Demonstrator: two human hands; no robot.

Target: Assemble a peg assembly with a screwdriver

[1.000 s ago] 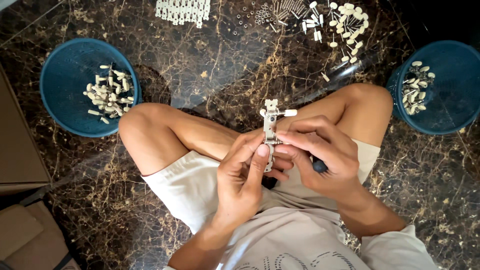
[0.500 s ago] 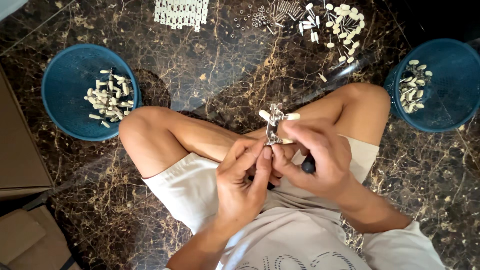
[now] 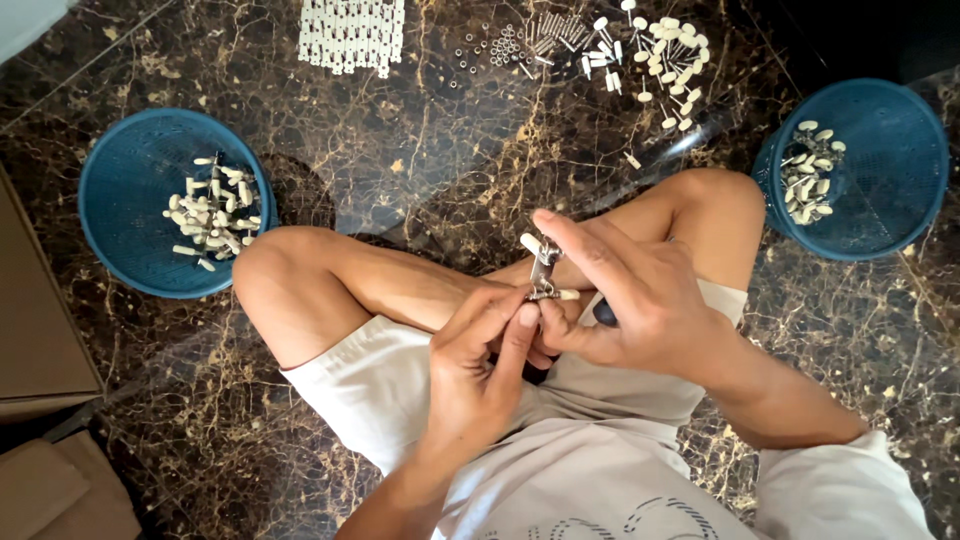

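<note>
the small metal fitting (image 3: 543, 272) with cream plastic caps is sitting above my crossed legs, pinched at its lower end by the fingertips of my left hand (image 3: 480, 370), while my right hand (image 3: 640, 300) is curling round its side with the forefinger stretched over the top. i am judging it light, stiff and slippery, so i am gripping the metal stem, not the caps. blue baskets (image 3: 130, 200) of cream parts are flanking me on the marble floor (image 3: 420, 130).

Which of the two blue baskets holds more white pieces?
The blue basket on the left, beside the bent knee; its white pile is larger than in the right basket.
</note>
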